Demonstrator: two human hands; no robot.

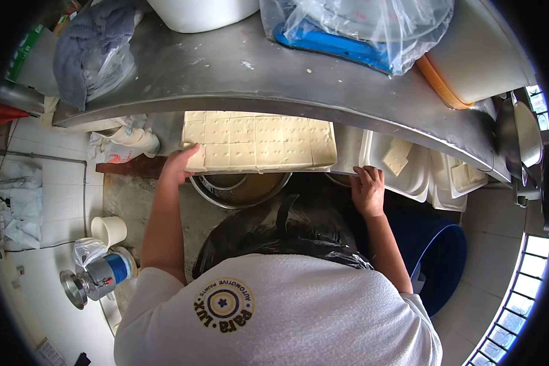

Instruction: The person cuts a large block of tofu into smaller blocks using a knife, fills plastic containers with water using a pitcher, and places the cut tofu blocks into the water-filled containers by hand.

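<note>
A wide cream slab of tofu [259,137], scored into squares with small dimples, lies on a thin metal tray [349,160] under the steel table. My left hand [179,165] is closed at the slab's front left corner, thumb against the tofu and the other fingers partly hidden around the tray edge. To the right of the slab, my right hand [368,190] has its fingers curled over the tray's front edge. The back of the slab is hidden by the tabletop.
Above is the steel table [226,70] with a bagged blue scale [332,46] and a purple cloth [94,52]. White trays [372,165] with tofu pieces stand at right. Below are a metal basin [268,186], a black plastic bag [280,235] and a blue barrel [445,256].
</note>
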